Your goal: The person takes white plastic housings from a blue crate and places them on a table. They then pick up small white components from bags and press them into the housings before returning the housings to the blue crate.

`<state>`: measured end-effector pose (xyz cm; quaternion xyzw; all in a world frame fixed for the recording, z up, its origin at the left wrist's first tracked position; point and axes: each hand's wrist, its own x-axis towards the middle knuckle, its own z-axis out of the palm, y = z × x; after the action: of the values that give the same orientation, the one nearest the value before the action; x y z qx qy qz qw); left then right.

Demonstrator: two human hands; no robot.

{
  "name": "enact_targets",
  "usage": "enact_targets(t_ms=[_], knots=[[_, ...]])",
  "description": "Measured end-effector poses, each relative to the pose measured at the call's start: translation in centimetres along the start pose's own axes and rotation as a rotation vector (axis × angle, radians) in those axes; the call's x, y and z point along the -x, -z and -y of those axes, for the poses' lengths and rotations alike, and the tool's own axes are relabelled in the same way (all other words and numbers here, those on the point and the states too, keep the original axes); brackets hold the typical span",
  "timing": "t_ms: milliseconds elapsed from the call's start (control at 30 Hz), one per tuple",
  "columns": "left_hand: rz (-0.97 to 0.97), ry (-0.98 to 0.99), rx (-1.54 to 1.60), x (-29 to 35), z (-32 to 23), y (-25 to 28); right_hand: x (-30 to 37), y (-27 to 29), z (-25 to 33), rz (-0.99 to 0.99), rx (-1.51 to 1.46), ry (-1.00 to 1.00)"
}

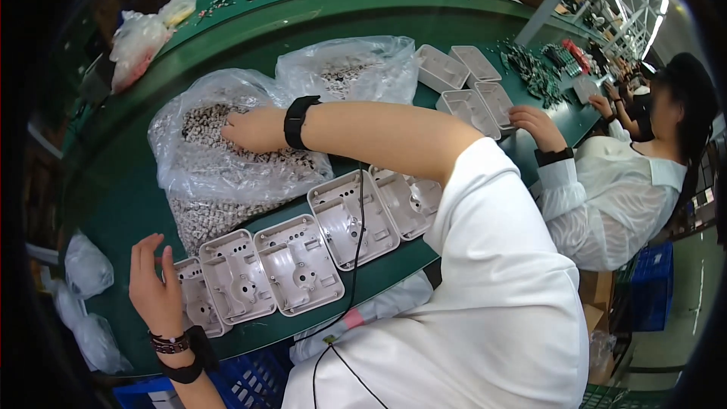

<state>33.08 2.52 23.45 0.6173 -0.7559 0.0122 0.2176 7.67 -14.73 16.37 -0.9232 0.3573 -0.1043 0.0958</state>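
My right hand (256, 130) reaches into a large clear plastic bag (170, 174) full of small whitish and dark parts (203, 123). Its fingers are bent down against the pile, and whatever lies between them is hidden. Beside the leftmost light-grey plastic housing (198, 304), my left hand (157, 285) is raised with fingers stretched and apart, holding nothing. Other open housings stand in a slanting row along the table's near edge, among them one (238, 276), a second (299, 265) and a larger-looking one (354, 220). My right arm partly covers the row's right end (409, 201).
A second clear bag of parts (344, 76) lies farther back. Several empty grey housings (443, 68) sit by a co-worker's hand (538, 129) at right. Dark-green pieces (534, 76) are heaped beyond. A black cable (361, 216) crosses the housings. Blue crates (254, 379) stand below.
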Motion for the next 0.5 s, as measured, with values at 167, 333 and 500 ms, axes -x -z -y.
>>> enact_targets(t_ms=[167,333,500], knots=[[-0.106,-0.246,0.174,0.1,-3.1,1.3,-0.7,0.9,0.2,-0.152,0.034,-0.039],[-0.258,-0.481,0.546,-3.6,-9.4,1.7,-1.5,1.7,-0.2,-0.333,-0.061,-0.056],[-0.397,0.572,2.099,-7.6,-9.6,0.2,-0.7,6.7,6.0,-0.852,-0.155,-0.056]])
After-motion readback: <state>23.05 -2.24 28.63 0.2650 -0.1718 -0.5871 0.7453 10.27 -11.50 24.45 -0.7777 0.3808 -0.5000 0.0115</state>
